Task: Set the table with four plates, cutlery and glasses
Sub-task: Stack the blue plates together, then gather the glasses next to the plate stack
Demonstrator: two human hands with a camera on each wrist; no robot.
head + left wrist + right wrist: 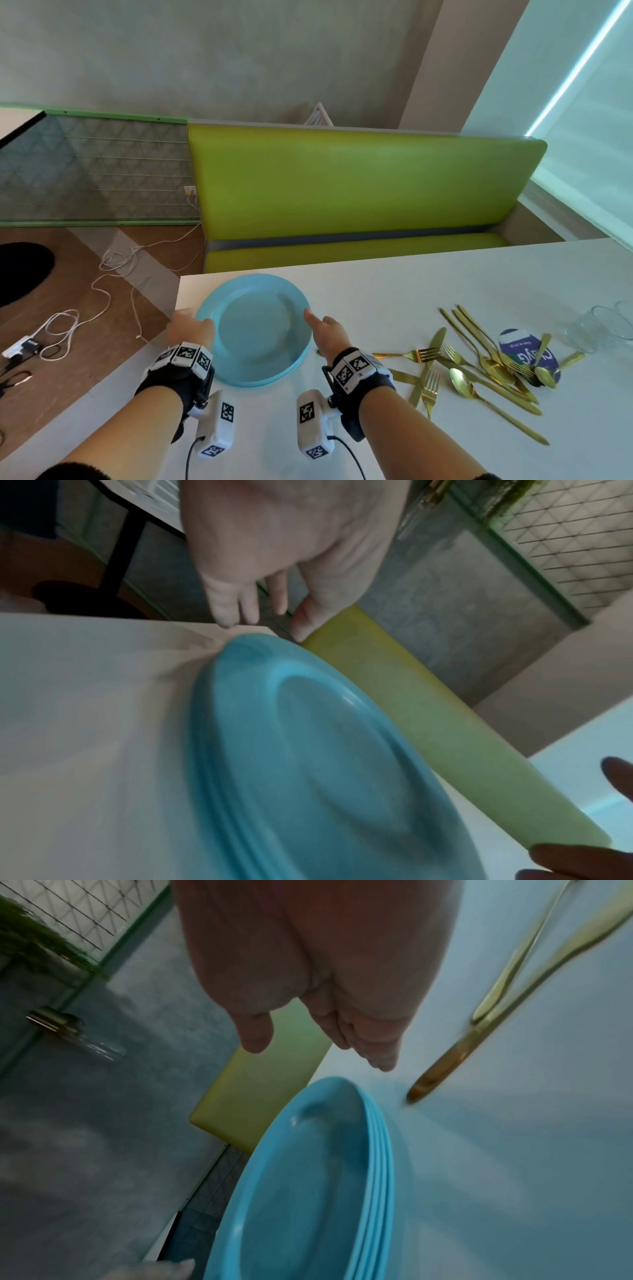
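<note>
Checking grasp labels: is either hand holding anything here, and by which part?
Nothing is held. Left hand and right hand flank the stack of blue plates, fingers straight, short of its rim.

Glossy blue plates point(255, 329); shiny gold metal cutlery point(479, 370); clear glasses point(599, 325).

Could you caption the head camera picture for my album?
Two hands reach either side of stacked blue plates; gold cutlery waits nearby.
</note>
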